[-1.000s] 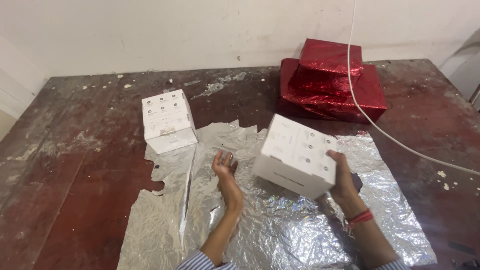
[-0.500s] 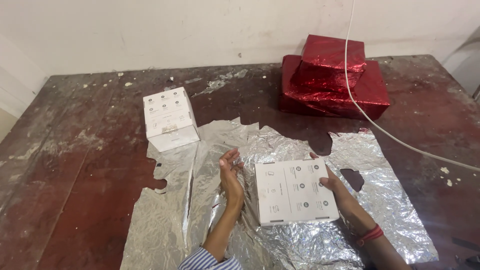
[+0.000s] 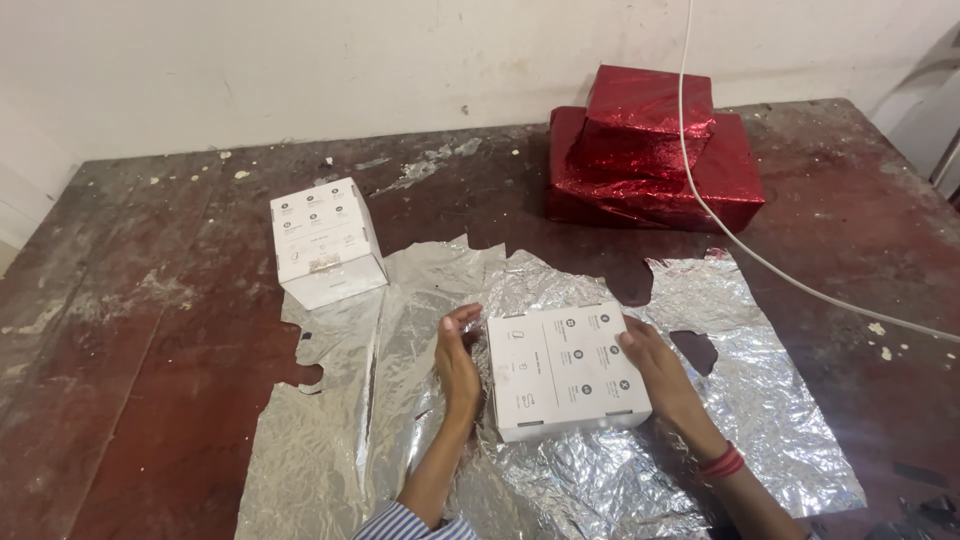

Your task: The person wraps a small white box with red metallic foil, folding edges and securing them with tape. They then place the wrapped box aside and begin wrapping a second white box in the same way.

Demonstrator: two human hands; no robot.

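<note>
A: The white cardboard box (image 3: 565, 370) now sits flat on the silver foil sheet (image 3: 400, 300), roughly at its middle. A second ago it was tilted up in the air, carried in the right hand alone; half a second ago it had just come down, a little nearer the person.

B: Going from the left, what else is there?

A: At the far left of the foil, on its ragged corner, stands a second white box (image 3: 325, 240), untouched and in the same place as before. Then a long crease in the foil, then the left hand (image 3: 458, 362).

B: Is that hand on the box?

A: It has closed in. Earlier it hovered open above the foil, apart from the box; now its palm lies against the box's left side, fingers straight, not curled round anything.

B: And the other side?

A: The right hand (image 3: 655, 368), a red thread at its wrist, presses flat against the right side. So the box is held between two open palms, not gripped by fingers.

B: Which means?

A: My reading is that the carrying is over and the box is being squared on the sheet. Beyond, at the back right, two red foil-wrapped boxes (image 3: 650, 160) are stacked, with a white cable (image 3: 800, 285) trailing across the worn table (image 3: 120, 380).
</note>
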